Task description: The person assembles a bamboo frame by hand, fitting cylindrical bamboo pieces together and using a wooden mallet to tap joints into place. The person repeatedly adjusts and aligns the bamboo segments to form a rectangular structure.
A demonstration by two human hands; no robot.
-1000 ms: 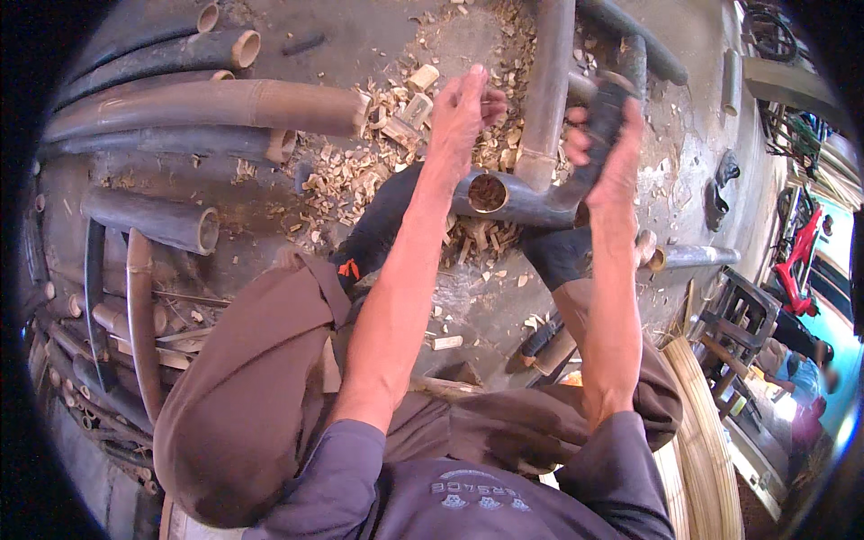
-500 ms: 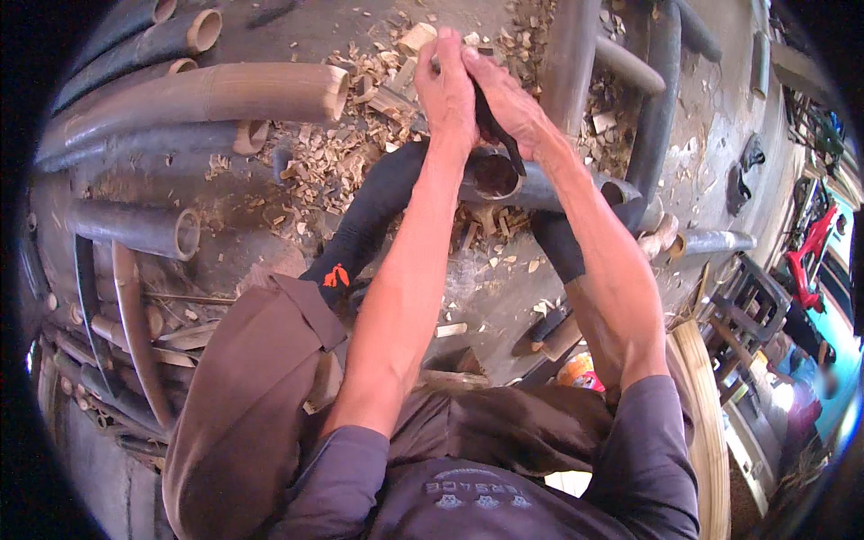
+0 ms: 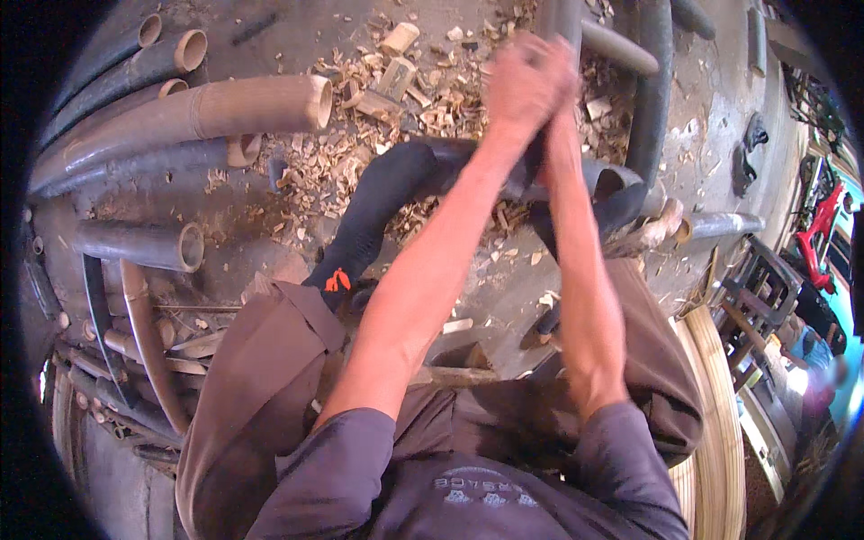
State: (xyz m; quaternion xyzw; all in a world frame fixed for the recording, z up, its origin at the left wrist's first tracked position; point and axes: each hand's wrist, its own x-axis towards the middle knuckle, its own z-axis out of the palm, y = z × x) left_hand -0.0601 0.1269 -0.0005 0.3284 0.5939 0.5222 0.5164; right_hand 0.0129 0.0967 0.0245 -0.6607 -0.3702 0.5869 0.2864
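Note:
My left hand (image 3: 515,97) and my right hand (image 3: 560,76) are pressed together above the floor at top centre, smeared by motion, with the fingers closed. Between them a dark, narrow tool (image 3: 535,155) shows only in part below the wrists; its kind I cannot make out. Just under the hands, a dark bamboo pole (image 3: 513,184) lies crosswise between my dark-covered lower legs. My forearms hide much of its middle.
Wood chips (image 3: 396,108) are scattered over the floor ahead. Cut bamboo poles (image 3: 261,103) lie at the left, with another pole (image 3: 650,90) upright in view at the right. A pale wooden piece (image 3: 711,396) curves beside my right leg. A red object (image 3: 819,238) is far right.
Both hands have moved to the right and closed more tightly together. Before, the dark tool showed plainly between my palms; now it is mostly covered. The pole's open end is now hidden.

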